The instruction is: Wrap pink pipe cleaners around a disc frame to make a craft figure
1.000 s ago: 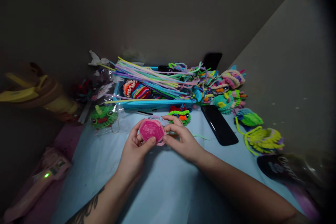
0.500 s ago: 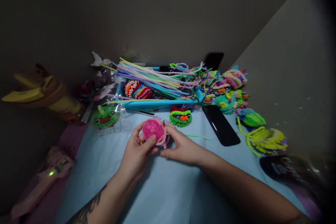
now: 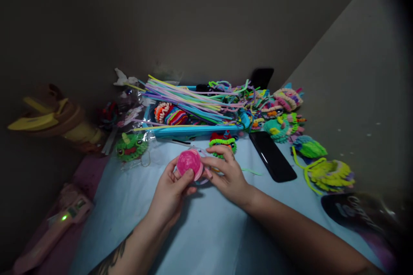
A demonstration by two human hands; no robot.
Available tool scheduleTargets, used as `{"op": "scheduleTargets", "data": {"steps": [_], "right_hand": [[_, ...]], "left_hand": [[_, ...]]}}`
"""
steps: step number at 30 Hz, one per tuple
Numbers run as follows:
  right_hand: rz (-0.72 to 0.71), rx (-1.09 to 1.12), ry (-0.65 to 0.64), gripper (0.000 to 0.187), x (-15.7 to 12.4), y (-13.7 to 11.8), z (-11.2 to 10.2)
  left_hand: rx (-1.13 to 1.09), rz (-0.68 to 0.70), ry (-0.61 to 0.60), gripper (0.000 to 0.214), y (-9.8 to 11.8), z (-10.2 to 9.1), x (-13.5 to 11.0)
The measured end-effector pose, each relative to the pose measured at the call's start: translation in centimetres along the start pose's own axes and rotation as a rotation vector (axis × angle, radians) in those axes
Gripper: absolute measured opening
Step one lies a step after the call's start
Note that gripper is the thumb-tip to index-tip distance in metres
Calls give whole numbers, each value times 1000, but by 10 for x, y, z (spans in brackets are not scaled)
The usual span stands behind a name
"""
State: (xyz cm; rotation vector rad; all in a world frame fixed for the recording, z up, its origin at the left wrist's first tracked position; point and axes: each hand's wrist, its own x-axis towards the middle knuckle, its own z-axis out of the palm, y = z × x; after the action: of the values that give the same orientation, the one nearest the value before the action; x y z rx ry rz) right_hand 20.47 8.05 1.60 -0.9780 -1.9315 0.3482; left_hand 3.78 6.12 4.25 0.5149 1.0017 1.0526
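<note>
A round pink coil (image 3: 188, 160), seemingly wound from pipe cleaner, sits in my left hand (image 3: 171, 191), with the thumb pressed on its face. At the coil's right edge my right hand (image 3: 230, 182) pinches a light pink pipe cleaner end (image 3: 208, 173) between thumb and fingers. Part of the coil's underside is hidden by my fingers. Just behind my right hand lies a green and red fuzzy figure (image 3: 222, 141), partly covered by the fingers. A thin green pipe cleaner (image 3: 253, 172) extends on the cloth to the right.
A blue tray (image 3: 200, 129) at the back holds many coloured pipe cleaners (image 3: 190, 94) and a striped fuzzy piece. A black phone (image 3: 272, 157) lies right, near several fuzzy figures (image 3: 277, 129). Left are a bagged green figure (image 3: 130, 146) and a pink device (image 3: 61, 223).
My right hand has lifted and turned, its fingers now raised and bent over the coil's right edge, covering part of the green and red figure. My left hand keeps its hold.
</note>
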Motion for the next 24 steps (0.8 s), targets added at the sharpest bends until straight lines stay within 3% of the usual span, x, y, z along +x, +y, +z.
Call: {"op": "scheduleTargets", "data": {"steps": [4, 13, 24], "right_hand": [[-165, -109, -40, 30, 2, 2, -5], [-138, -65, 45, 22, 3, -1, -6], [129, 176, 114, 12, 11, -5, -5]], "left_hand": [[-39, -48, 15, 55, -2, -2, 1], [-131, -59, -18, 48, -5, -2, 0], [-83, -39, -13, 53, -6, 0, 1]]}}
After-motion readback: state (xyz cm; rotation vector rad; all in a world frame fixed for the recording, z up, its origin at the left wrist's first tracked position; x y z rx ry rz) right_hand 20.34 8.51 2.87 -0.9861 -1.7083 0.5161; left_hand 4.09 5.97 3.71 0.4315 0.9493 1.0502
